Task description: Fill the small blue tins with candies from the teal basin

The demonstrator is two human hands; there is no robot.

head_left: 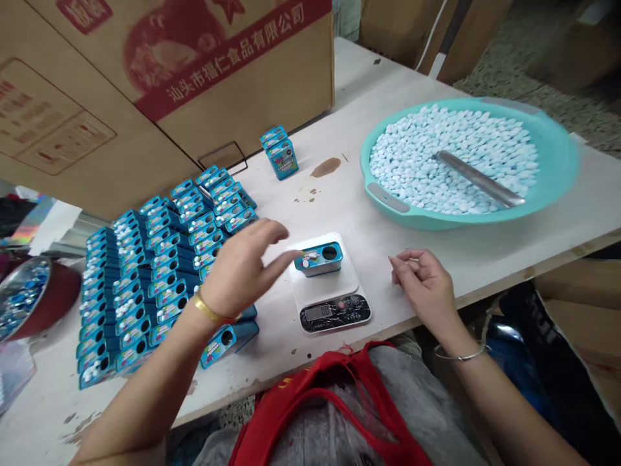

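A small blue tin [317, 259] with a round dark hole in its top stands on the white digital scale [334, 288], whose display seems to read 0.0. My left hand [242, 268] is at the tin's left end, thumb and fingers apart, the thumb tip at or just above its edge. My right hand [424, 285] hovers over the table right of the scale, its fingers curled and thumb pressed to the index finger; whatever the pinch may hold is too small to make out. Rows of similar blue tins [167, 259] stand at the left, many with white pieces on top.
A turquoise basin [436, 220] of pale blue pieces with a metal scoop [480, 180] sits at the right. Large cartons [272, 77] stand behind. Two blue tins [281, 155] are near them. A red bowl [58, 298] is at the far left of the table [349, 162].
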